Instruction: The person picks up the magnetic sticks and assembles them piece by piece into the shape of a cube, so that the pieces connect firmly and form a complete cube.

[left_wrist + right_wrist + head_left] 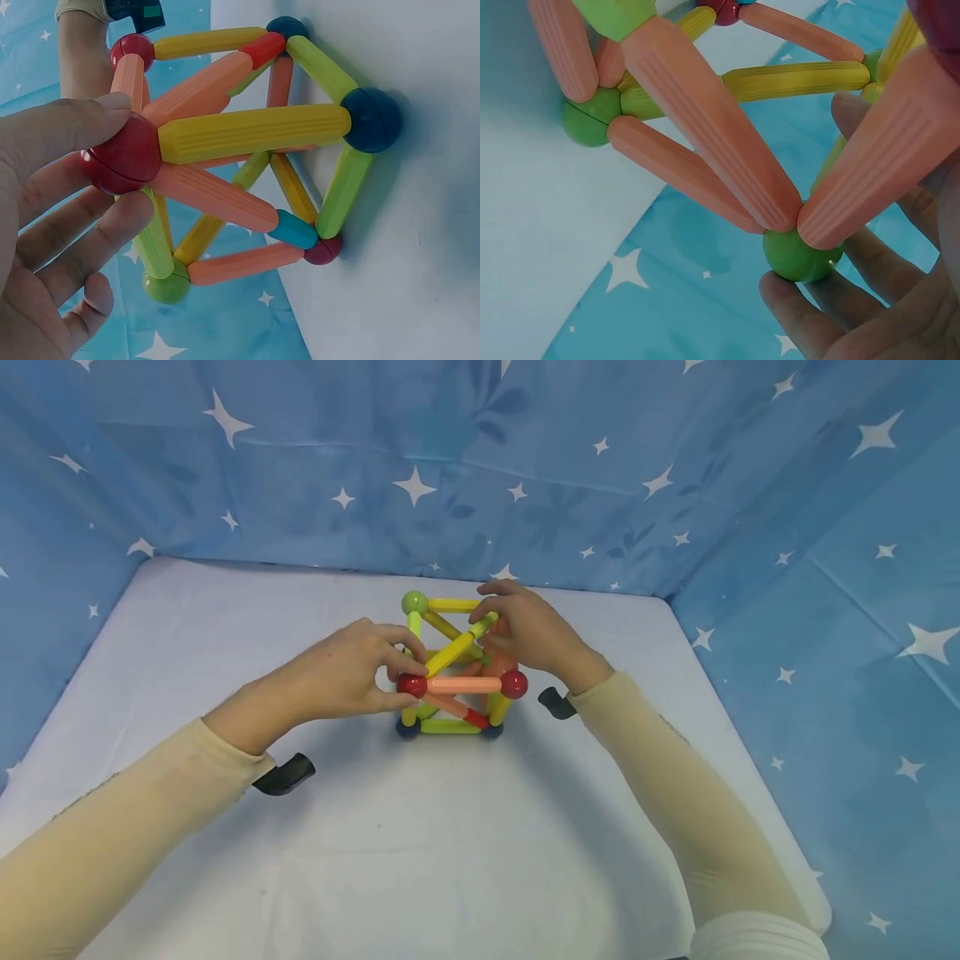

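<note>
A box-like frame of coloured building sticks and balls stands on the white table. My left hand pinches the red ball at its upper near-left corner, the thumb on one side and fingers on the other. From that ball a yellow-green building stick slants across the top to the far right. At its far end my right hand curls its fingers about the stick, with other fingers touching the green ball there. Another red ball tops the near-right corner. Dark blue balls sit at the bottom near corners.
The white table spreads around the frame. Blue star-patterned cloth hangs behind the table and along its sides. Dark curved pieces stick out beneath both sleeves near the wrists.
</note>
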### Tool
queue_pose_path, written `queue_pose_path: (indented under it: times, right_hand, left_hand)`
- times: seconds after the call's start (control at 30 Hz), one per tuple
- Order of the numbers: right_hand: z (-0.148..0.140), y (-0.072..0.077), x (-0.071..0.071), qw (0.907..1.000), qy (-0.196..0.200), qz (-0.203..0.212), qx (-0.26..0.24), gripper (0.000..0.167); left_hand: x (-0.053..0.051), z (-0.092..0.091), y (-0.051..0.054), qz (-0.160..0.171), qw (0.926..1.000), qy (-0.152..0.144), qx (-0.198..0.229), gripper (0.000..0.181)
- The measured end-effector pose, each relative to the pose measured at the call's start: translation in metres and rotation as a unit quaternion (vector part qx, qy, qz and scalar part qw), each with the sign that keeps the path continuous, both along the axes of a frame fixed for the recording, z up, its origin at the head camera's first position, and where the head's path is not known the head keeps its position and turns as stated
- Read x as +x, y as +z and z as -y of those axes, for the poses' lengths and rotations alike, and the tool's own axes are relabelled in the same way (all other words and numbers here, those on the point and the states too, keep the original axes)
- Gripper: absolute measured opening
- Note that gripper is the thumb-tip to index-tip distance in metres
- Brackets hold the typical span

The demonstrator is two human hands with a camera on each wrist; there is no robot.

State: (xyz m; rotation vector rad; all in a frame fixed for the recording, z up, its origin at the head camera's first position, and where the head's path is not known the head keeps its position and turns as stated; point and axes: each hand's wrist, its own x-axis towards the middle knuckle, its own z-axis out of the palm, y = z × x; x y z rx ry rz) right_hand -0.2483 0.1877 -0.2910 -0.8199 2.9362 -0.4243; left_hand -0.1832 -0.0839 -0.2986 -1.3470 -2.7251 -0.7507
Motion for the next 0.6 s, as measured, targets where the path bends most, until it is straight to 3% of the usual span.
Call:
queue_pose_path:
  times: [0.3,0.4,0.6]
  right_hand:
    - [0.002,0.001,0.003,0.9998,0.008,-0.014,-0.011,0.028]
    - [0.000,0.001,0.003,0.9996,0.016,-0.001,-0.025,0.033]
    - [-0.015,-0.003,0.004,0.9879,0.012,0.060,-0.143,0.046]
  left_hand:
    - [0.000,0.002,-0.001,0.012,0.9999,0.005,-0.004,0.025]
    - [-0.001,0.002,-0.002,0.000,1.0000,0.001,0.001,0.024]
    - [-0.002,0.003,-0.005,-0.028,0.9995,0.013,0.000,0.026]
